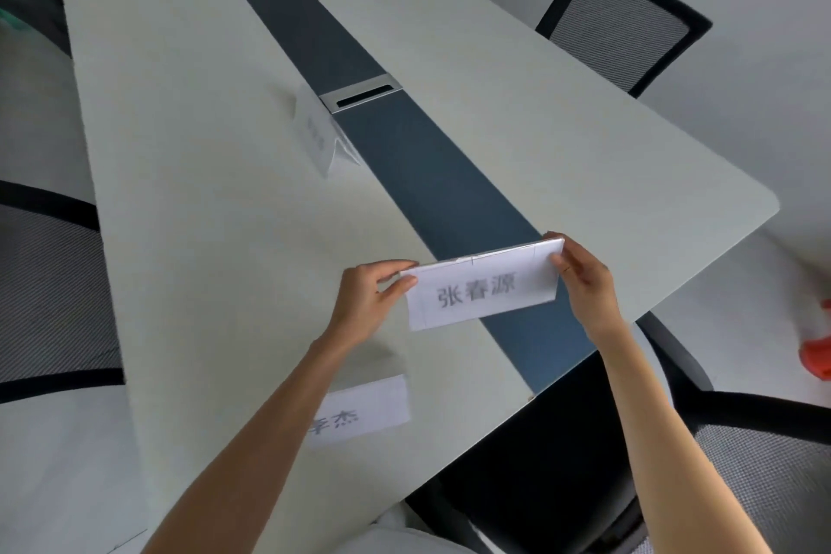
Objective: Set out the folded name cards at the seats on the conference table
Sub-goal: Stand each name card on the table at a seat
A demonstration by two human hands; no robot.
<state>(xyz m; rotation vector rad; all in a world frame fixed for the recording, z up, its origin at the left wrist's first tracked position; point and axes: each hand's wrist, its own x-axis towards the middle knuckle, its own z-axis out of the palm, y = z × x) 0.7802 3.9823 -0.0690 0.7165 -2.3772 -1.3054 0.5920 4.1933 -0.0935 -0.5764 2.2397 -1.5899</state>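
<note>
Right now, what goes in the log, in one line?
both hands: left hand, right hand hold name card | above table | standing card placed | flat card waiting

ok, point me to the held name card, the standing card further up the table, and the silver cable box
held name card (481, 295), head view, on its printed front face
standing card (314, 135), head view, on the face turned left
silver cable box (362, 97), head view, on its lid by the slot
</note>
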